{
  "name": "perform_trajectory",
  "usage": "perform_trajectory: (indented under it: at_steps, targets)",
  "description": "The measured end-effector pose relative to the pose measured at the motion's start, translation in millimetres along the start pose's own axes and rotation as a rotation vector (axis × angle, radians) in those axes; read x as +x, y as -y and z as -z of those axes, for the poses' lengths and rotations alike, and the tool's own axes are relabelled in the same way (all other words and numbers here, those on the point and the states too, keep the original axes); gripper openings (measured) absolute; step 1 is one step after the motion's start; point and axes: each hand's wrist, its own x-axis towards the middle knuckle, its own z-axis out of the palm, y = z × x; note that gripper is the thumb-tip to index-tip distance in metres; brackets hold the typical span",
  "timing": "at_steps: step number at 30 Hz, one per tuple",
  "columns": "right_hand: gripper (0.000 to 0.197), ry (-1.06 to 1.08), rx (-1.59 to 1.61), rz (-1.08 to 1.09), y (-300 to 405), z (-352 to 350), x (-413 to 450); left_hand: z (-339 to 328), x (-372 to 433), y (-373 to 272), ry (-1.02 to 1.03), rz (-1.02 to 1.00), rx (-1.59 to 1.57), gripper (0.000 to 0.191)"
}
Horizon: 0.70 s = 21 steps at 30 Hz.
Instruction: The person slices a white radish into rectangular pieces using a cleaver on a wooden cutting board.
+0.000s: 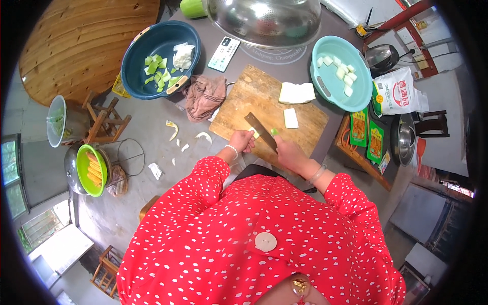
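Observation:
My left hand (241, 141) grips a small pale piece of melon (254, 133) near the front edge of a wooden cutting board (248, 89). In my right hand (292, 153) is a kitchen knife, its broad dark blade (262, 132) slanting over the board beside that piece. A bit of green rind (274, 131) shows by my right thumb. Farther right on the board lie a large white melon chunk (296, 93) and a smaller slab (291, 118). White cubes (340, 73) sit in a light teal basin (323, 47) beyond the board's right side.
At the back left, a dark blue basin (133, 57) holds green rind and white pulp. A brown cloth (206, 98) lies between it and the board. A perforated metal bowl (267, 23) rests upside down at the back. Rind scraps (204, 136) litter the floor left of me.

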Motion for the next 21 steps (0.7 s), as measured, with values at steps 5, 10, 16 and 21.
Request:
perform_trajectory:
  at_steps: [5,10,16,21]
  targets:
    - [0.03,0.039,-0.08,0.056,2,-2,2,0,1,4,0.01,-0.013,-0.011,0.033]
    - [0.023,-0.006,-0.027,0.149,12,8,12,0,1,1,0.011,0.012,-0.019,0.03]
    - [0.023,0.031,-0.063,0.107,15,3,21,-2,0,0,-0.007,0.009,-0.021,0.031]
    - [0.029,-0.041,-0.041,0.091,-7,-18,2,-3,-1,0,-0.005,-0.004,0.003,0.032]
